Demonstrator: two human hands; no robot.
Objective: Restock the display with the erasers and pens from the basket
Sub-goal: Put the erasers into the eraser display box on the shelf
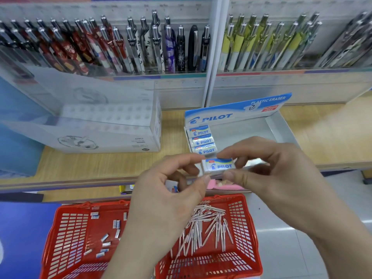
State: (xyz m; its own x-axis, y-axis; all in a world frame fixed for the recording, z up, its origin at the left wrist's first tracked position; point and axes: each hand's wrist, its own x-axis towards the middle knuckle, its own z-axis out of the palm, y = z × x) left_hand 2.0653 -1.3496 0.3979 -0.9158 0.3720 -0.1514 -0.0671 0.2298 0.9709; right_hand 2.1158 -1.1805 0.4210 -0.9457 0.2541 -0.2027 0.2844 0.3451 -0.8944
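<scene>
A white and blue Pilot eraser (pixel 219 165) is held between both hands at the front edge of the Pilot eraser display box (pixel 273 127). My left hand (pixel 167 190) pinches its left end, and my right hand (pixel 269 170) pinches its right end with thumb and forefinger. Three erasers (pixel 202 140) stand in a row at the left of the box; the rest of the box shows its bare grey floor. Below, a red basket (pixel 247 222) holds several loose erasers (pixel 104 236) on its left side and several pale pink pens (pixel 205 228) on its right.
A clear plastic pen stand (pixel 104 119) with empty holes sits on the wooden shelf (pixel 332 135) left of the eraser box. Racks of pens (pixel 128 45) line the wall behind. A pink item (pixel 217 183) lies on the lower shelf under my hands.
</scene>
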